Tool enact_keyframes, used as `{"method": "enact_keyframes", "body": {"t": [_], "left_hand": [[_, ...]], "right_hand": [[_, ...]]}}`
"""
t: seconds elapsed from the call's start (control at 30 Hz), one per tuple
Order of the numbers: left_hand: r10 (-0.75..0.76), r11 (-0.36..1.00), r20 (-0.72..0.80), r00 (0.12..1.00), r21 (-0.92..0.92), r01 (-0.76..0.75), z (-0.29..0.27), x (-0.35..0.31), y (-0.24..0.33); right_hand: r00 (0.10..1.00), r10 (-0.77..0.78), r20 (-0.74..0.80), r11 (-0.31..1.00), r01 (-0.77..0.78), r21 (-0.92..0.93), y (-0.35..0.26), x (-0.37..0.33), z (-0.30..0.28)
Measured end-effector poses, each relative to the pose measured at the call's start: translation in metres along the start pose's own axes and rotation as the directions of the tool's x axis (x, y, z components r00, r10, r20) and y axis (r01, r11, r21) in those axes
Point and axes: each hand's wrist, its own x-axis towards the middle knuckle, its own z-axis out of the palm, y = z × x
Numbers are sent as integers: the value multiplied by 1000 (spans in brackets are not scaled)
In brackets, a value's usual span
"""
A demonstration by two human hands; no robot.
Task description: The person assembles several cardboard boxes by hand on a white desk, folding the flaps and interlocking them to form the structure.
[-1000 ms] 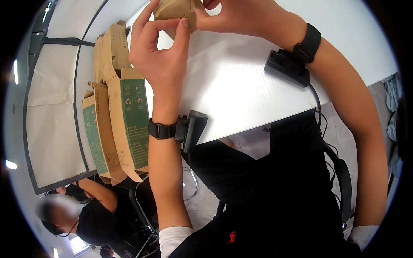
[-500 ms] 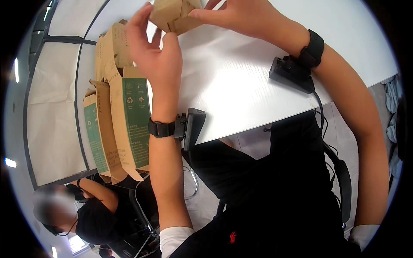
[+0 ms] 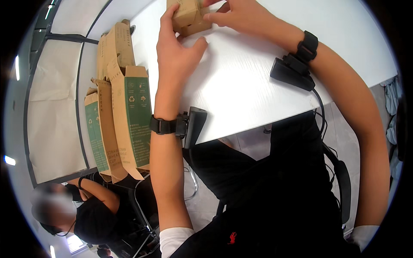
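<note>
A small brown cardboard box (image 3: pixel 189 16) is at the top edge of the view, over the white table, its upper part cut off by the frame. My left hand (image 3: pixel 180 53) has its fingers curled against the left side of the box. Its thumb stands away, just below the box's near edge. My right hand (image 3: pixel 241 16) grips the box from the right, with the thumb pressed on its near right corner and the other fingers partly hidden behind.
Several opened brown and green cardboard cartons (image 3: pixel 137 118) stand along the table's left side, beside a pale partition panel (image 3: pixel 56 107). Black wrist straps with dark devices (image 3: pixel 195 129) sit on both my forearms. Another person (image 3: pixel 97 217) sits at the lower left. The white table (image 3: pixel 241 86) ends in front of my lap.
My left hand has moved right, and its fingers now rest on the box's side. The box has shifted a little right and upward with my right hand on it.
</note>
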Motion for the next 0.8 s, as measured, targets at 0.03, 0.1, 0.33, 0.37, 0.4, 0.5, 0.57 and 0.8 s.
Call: {"method": "enact_keyframes", "body": {"t": [0.03, 0.1, 0.33, 0.37, 0.4, 0.5, 0.57, 0.8], "left_hand": [[43, 982, -45, 998, 184, -34, 1, -2, 1], [92, 930, -82, 992, 362, -56, 5, -2, 4], [-23, 921, -258, 966, 371, 121, 3, 4, 12], [-45, 937, -268, 962, 322, 134, 2, 4, 14], [-43, 935, -275, 960, 329, 136, -1, 4, 14], [32, 944, -315, 949, 322, 75, -6, 5, 4], [-12, 982, -396, 918, 169, 86, -6, 6, -4], [-20, 974, -533, 846, 182, 138, -7, 16, -3]], "right_hand": [[1000, -4, -1, 1000, 4, 0, 0, 0, 0], [999, 8, 37, 995, -12, 96, 3, 1, 3], [997, -39, 61, 996, 33, 82, -3, 2, 4], [998, -50, 49, 994, 45, 100, -1, 3, 6], [997, -62, 36, 991, 57, 118, 1, 5, 8], [995, 0, 101, 1000, -2, 21, 8, 7, 7], [990, 27, 136, 1000, -27, 3, 16, 9, 10], [995, -91, 26, 993, 89, 81, 25, 7, 18]]}}
